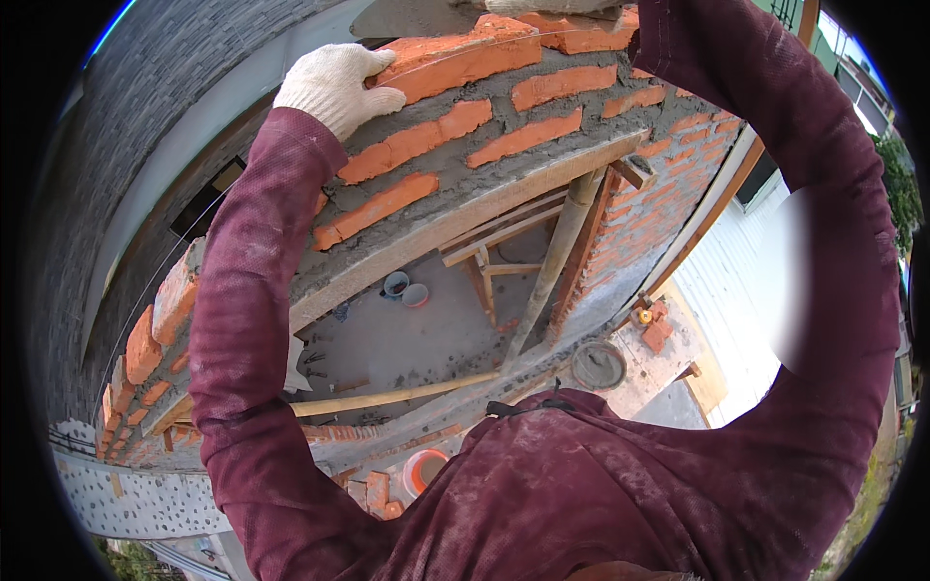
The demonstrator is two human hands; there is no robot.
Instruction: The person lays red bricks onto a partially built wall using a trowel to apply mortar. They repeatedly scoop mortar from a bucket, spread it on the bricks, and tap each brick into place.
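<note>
My left hand (334,89), in a white knitted glove, grips the left end of an orange brick (463,60) on the top course of the wall. The thumb lies against the near face and the fingers reach over the end. My right hand (557,6), also gloved, is at the top edge and partly cut off. It appears closed around a trowel, whose grey blade (412,17) lies just behind the brick. The trowel's handle is hidden. Another brick (586,33) sits under my right hand. A thin string runs along the top course.
Below the courses, a wooden beam (475,218) spans an opening with a slanting pole (562,252) under it. Unevenly spaced bricks (174,295) continue at left. Far below are buckets (415,294), a mortar tub (599,365), an orange bucket (424,471) and loose bricks (657,334).
</note>
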